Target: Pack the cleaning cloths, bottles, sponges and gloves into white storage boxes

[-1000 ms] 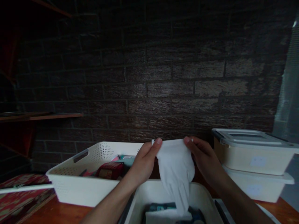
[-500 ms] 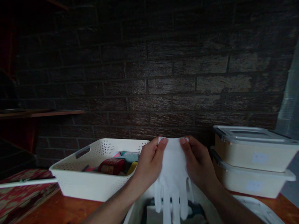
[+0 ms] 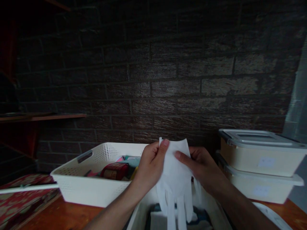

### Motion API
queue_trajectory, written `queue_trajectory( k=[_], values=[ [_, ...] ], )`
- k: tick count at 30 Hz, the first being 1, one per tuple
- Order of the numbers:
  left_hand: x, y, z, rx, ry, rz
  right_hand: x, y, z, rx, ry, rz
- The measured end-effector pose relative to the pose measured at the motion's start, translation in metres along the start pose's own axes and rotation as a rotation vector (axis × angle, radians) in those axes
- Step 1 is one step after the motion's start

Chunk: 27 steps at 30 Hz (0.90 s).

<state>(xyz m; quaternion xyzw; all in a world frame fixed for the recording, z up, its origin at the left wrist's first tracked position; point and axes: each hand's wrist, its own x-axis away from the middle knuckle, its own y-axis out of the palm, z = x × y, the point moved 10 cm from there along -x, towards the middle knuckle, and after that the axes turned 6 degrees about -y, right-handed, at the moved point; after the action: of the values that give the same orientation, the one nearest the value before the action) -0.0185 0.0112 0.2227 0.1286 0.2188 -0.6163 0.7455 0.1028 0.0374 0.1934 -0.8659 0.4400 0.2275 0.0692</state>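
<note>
A white fabric glove [image 3: 176, 179] hangs fingers-down over a white bin [image 3: 141, 214] at the bottom centre. My left hand [image 3: 151, 164] pinches the glove's cuff at its upper left corner. My right hand [image 3: 203, 169] is on the glove's right side, with its thumb laid across the front of the cuff and its fingers behind the fabric. Folded white and dark items lie in the bin below the glove.
A perforated white basket [image 3: 96, 188] holding a red-brown box [image 3: 115, 171] and coloured items stands left of the bin. Two stacked lidded cream containers [image 3: 259, 163] stand at the right. A dark brick wall rises behind the wooden table [image 3: 59, 217]. A patterned red item [image 3: 21, 198] lies far left.
The glove has unfolded so its fingers hang straight down. My right hand slipped from the cuff's top edge lower, its thumb now across the front. The view shifted slightly.
</note>
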Motion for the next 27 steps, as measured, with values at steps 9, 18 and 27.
queue_trajectory(
  k=[9, 18, 27],
  values=[
    [0.006, 0.042, -0.031, 0.25, -0.229, -0.299, -0.001, -0.022, -0.013, 0.089, -0.176, 0.222],
    [0.001, 0.021, -0.011, 0.202, -0.094, -0.152, 0.0, -0.041, -0.012, 0.086, -0.186, 0.28],
    [0.0, 0.014, -0.022, 0.063, -0.131, -0.114, -0.004, -0.047, -0.011, 0.102, -0.111, 0.251]
  ],
)
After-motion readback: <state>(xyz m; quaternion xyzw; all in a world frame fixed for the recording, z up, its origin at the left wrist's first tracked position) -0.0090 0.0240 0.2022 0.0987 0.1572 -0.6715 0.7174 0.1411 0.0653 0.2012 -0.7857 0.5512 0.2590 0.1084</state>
